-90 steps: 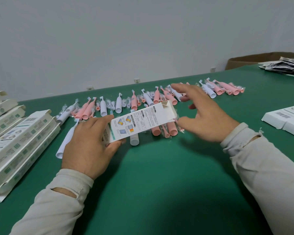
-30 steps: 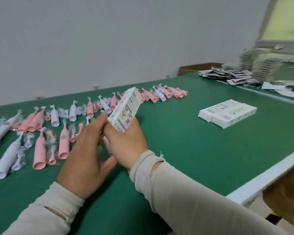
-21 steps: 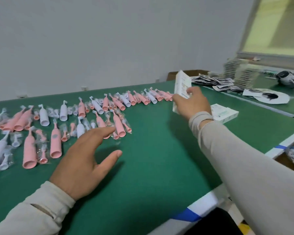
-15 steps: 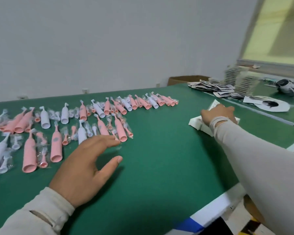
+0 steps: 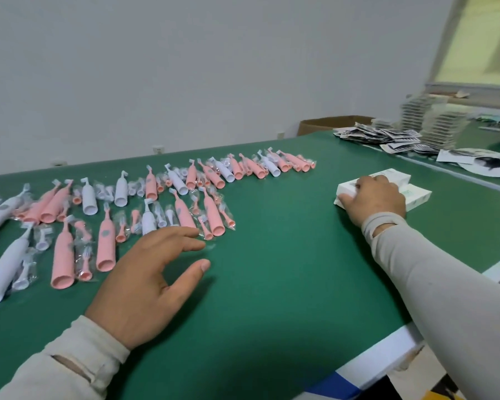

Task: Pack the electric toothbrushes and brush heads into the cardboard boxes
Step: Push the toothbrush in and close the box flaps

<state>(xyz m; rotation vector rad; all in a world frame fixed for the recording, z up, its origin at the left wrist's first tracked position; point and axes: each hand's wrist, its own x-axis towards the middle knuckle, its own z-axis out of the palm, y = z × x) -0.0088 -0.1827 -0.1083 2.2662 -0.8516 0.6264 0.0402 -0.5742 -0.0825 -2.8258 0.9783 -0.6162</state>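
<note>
Pink and white electric toothbrush handles, such as a pink one and a white one, lie in loose rows across the left and middle of the green table. Small brush heads in clear wrappers lie among them. My left hand hovers flat with spread fingers just in front of the nearest toothbrushes and holds nothing. My right hand reaches out to the right and grips the near end of a white printed cardboard box that lies on top of other white boxes.
A heap of dark printed leaflets and stacks of flat packs lie at the far right. A brown carton stands behind the table. The table's white front edge runs diagonally at the lower right.
My right hand carried the packed white box away from my left hand to the right and set it down on the other white boxes. My left hand stayed open near the toothbrushes.
</note>
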